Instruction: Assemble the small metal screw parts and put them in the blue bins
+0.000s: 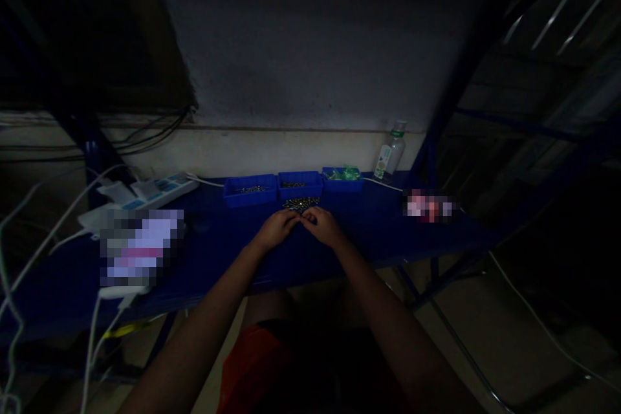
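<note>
Both my hands rest on a dark blue table [218,252], fingertips meeting in front of a small pile of metal parts [301,203]. My left hand [276,228] has its fingers curled and pinched toward the right one. My right hand [321,225] is likewise curled, fingers pressed together. What they pinch is too small and dark to make out. Behind the pile stand three blue bins: the left bin [250,190], the middle bin [299,184] and the right bin [342,178] with green pieces.
A plastic bottle [389,154] stands at the back right by a blue rack post. A white power strip [155,189] and white cables lie at the left. Blurred objects sit at the left [140,246] and right [429,206]. A wall rises behind.
</note>
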The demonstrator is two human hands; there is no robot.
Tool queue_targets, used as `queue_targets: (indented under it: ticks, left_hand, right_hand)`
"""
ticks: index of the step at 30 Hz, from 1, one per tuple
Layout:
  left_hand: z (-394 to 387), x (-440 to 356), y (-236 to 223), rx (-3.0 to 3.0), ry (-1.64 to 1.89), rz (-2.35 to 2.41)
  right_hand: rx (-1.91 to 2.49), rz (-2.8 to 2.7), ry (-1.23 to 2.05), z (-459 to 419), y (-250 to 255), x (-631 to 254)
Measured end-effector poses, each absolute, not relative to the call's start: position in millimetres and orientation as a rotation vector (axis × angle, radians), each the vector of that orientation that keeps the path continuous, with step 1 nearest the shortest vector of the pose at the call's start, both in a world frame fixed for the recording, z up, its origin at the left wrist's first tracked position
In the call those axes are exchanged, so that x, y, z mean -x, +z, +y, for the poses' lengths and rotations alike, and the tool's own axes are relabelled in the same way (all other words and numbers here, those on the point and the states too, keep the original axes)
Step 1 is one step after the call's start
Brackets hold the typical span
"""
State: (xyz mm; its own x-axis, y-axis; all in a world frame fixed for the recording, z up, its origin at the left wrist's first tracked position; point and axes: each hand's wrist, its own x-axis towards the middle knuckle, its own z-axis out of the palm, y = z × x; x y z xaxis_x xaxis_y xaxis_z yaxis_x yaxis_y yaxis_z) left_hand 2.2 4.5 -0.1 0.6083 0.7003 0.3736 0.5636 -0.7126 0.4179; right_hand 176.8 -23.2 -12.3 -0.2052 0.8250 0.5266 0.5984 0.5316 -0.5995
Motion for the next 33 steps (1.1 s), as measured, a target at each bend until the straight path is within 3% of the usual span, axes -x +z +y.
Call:
queue_targets:
  ticks: [33]
  left_hand:
    - [-0.5,-2.4,3.0,-2.433,0.755,0.986]
  right_hand:
    - [1.100,-1.855,0.465,-26.9,-9.8,-176.3]
